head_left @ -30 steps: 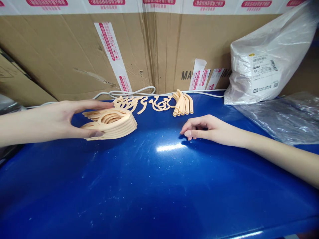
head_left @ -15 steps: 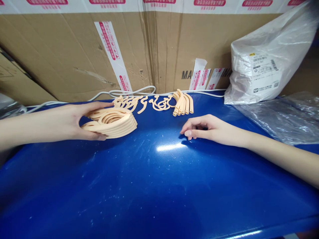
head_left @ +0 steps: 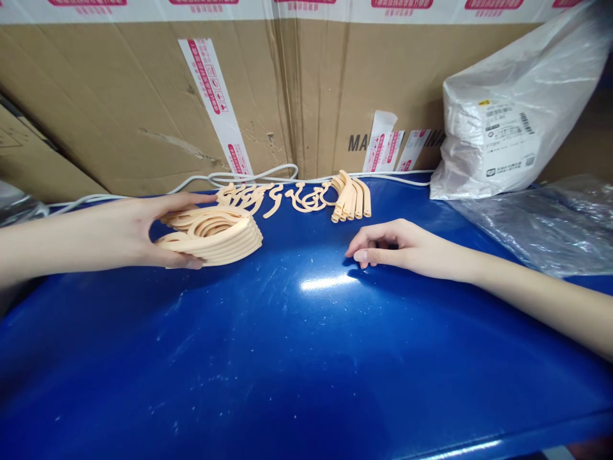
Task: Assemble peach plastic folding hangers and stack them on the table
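I count one stack of curved pieces [head_left: 227,237] on the tabletop [head_left: 287,358], grasped by my left hand [head_left: 131,233], whose fingers partly hide it. My right hand [head_left: 407,248], loosely curled, has its grip released. Beyond, the bent tubes [head_left: 355,197] show five front ends; overlapping hooked pieces [head_left: 252,200] defy counting.

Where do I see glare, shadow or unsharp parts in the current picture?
Head view: glare streaks the blue table beside the right hand, which casts a dark shadow; head view: small print on the label of the white bag is too soft to read; head view: the stack of curved pieces in the left hand shows distinct layers.
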A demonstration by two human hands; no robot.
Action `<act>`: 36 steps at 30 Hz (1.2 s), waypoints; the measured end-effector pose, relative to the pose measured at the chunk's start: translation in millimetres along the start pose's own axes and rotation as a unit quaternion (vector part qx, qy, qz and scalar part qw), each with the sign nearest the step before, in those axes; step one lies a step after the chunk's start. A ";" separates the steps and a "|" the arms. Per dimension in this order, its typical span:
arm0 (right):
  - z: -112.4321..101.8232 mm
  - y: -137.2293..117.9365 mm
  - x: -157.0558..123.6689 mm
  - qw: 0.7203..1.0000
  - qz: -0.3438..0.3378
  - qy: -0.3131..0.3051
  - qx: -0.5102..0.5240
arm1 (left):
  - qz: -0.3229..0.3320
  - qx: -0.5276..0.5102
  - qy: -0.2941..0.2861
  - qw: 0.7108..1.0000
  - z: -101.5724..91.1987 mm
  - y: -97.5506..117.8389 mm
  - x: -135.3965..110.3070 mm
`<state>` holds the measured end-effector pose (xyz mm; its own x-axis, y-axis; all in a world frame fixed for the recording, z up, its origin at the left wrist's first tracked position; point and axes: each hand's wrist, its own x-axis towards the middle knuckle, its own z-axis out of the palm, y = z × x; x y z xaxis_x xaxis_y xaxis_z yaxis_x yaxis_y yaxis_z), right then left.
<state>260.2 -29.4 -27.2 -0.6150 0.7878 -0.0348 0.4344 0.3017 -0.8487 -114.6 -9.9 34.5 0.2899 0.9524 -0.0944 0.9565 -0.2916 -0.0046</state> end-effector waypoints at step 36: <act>-45.4 34.8 5.9 0.885 -0.123 0.160 -0.419 | 0.369 -0.068 0.107 0.921 59.2 108.2 -26.1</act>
<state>301.7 10.1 -32.9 -0.5982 0.7149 0.3619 0.7319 0.6714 -0.1165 -20.5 -71.6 -22.4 0.8480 0.4999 0.1760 0.4883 -0.8660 0.1075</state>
